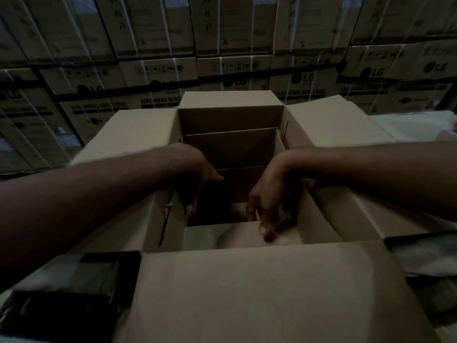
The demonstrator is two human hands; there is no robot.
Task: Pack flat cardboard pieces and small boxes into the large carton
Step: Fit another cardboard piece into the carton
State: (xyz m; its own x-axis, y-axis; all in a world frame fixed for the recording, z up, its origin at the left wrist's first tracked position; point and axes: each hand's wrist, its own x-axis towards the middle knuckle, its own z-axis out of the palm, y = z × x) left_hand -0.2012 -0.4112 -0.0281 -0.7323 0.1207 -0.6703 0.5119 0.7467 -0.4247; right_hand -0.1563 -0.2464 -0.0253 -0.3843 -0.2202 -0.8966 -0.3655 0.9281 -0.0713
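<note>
Working at the lining-and-arranging step, both hands down inside the large carton [247, 280], open-flapped and standing before a wall of stacked washing machine cartons [158, 78]. Reaching over the left wall with the left hand [197, 181], fingers hanging fairly straight down the inner face, thumb sticking out toward the middle, gripping nothing visible. Dipping the right hand [269, 204] toward the near side, fingers curled down at the top edge of a pale flat cardboard piece [202, 235] leaning against the near wall; too dark for telling whether pinching that edge or merely touching it. Standing upright toward the far side: two more flat cardboard pieces [230, 147], one behind the other, plus a narrow cardboard strip [279, 144] along the right side. No small boxes showing inside, so far as the dark allows, so probably sitting at an early stage. Next, likely calling for seating the near piece flush against its wall and keeping the dark middle free for boxes, taking care against toppling the upright sheets.
</note>
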